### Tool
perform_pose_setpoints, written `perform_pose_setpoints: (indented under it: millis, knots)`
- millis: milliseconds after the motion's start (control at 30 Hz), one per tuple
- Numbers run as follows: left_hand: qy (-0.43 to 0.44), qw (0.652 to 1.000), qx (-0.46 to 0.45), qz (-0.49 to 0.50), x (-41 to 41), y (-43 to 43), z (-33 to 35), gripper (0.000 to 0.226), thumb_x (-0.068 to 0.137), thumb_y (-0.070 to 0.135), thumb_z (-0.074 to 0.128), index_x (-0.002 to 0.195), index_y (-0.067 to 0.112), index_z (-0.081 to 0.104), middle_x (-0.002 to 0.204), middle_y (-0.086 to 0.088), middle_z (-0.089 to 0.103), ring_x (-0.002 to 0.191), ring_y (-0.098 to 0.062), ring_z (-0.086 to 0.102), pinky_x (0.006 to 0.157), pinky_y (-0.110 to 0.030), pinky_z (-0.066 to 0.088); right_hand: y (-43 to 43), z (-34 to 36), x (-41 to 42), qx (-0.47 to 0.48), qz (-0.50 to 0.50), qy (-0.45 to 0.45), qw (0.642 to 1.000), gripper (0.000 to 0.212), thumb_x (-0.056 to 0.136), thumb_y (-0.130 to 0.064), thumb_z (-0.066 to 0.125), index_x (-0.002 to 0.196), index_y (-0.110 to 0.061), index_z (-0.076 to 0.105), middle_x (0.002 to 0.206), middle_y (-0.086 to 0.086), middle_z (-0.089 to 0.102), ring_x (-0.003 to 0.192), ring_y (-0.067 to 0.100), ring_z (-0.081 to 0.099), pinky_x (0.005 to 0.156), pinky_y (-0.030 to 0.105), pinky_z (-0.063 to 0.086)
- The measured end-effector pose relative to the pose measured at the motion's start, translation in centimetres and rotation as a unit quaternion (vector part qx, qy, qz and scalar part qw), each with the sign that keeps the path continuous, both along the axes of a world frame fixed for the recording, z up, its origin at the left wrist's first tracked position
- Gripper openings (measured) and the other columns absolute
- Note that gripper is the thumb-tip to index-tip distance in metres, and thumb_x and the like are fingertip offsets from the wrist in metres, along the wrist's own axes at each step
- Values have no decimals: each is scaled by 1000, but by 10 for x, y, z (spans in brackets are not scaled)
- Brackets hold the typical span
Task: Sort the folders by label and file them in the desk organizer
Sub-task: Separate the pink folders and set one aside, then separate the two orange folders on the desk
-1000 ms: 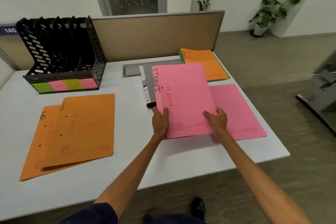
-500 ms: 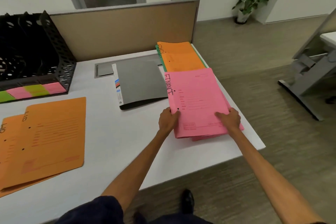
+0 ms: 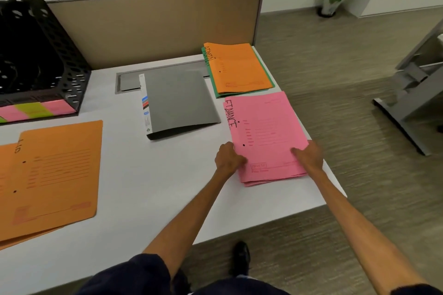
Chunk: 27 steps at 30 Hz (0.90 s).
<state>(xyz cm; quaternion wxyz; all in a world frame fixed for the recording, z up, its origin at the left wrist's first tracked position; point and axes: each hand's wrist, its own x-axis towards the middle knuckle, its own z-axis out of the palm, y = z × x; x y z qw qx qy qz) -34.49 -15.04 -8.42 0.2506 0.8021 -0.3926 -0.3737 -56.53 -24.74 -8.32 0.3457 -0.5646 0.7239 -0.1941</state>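
My main worry is the pink FINANCE folders coming apart when they are lifted. They sit as a loose stack at the right side of the white desk, close to its right edge, and their near edges are fanned rather than flush, so a lower folder could slide out and drop to the floor. The left hand curls its fingers round the stack's left near edge and grips it. The right hand lays its thumb on top at the right near corner, its other fingers out of sight at the edge, which I read as a pinch. The black desk organizer stands well apart at the far left, and its coloured tabs include more than one pink, so I could pick the wrong slot. The top folder looks thin, flat and uncreased, with FINANCE handwritten along its left edge.
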Motion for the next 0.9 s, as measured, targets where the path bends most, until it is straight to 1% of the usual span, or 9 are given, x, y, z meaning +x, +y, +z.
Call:
perform_pose_setpoints:
  millis: [67,133,267,367,500,633,733,800,900]
  knots:
    - [31,999,-8,6,2,1,0,47,73,17,79,112,8,53,107,-7,68,83,-27,70,73,-43,61,0,-3,5,9,17,70,997,71,77,-27,74,136,-5,41,137,17,45,128,36,43,105,55,37]
    - [55,998,-8,-2,4,2,1,50,74,14,78,115,9,50,106,-10,69,79,-28,71,70,-42,62,1,-5,11,7,43,114,993,79,77,-30,74,142,-8,35,143,17,37,135,35,32,106,58,28]
    - [66,997,15,-30,7,3,3,57,77,18,79,123,10,47,108,-10,69,77,-25,71,63,-34,61,0,-8,21,5,93,155,984,72,80,-34,69,141,-11,40,141,16,36,135,33,29,107,55,25]
    - [61,997,6,-50,14,5,3,51,81,24,76,122,8,50,107,-10,70,73,-21,68,56,-29,57,0,-7,29,4,113,167,979,67,82,-34,67,140,-12,42,139,15,38,133,33,31,106,53,27]
    - [27,998,0,-51,28,9,6,39,86,31,70,116,9,58,96,-7,71,71,-20,69,64,-34,61,2,-6,43,-28,117,130,984,58,83,-30,68,134,-12,47,137,15,41,131,33,35,106,54,29]
    - [19,999,-37,-22,44,18,13,34,90,32,66,117,12,59,96,-7,70,74,-24,71,68,-36,61,7,1,69,-50,115,75,989,58,82,-24,70,133,-13,45,134,14,46,128,32,40,104,52,34]
    - [10,998,-58,7,63,28,20,30,91,31,64,115,14,60,101,-7,69,77,-24,71,61,-30,57,14,8,96,-73,134,44,987,56,82,-22,71,131,-14,45,132,12,49,125,30,44,104,50,38]
    - [6,997,-68,22,78,35,24,29,91,31,63,115,14,61,104,-7,68,78,-23,70,60,-29,56,20,13,116,-90,147,20,985,55,82,-20,72,130,-13,47,130,11,50,123,29,46,102,50,41]
    - [0,996,-80,40,101,47,29,30,92,30,63,116,13,60,110,-7,66,84,-24,70,75,-36,61,31,20,147,-108,168,-12,980,52,82,-19,72,128,-11,49,128,12,52,120,29,48,100,50,44]
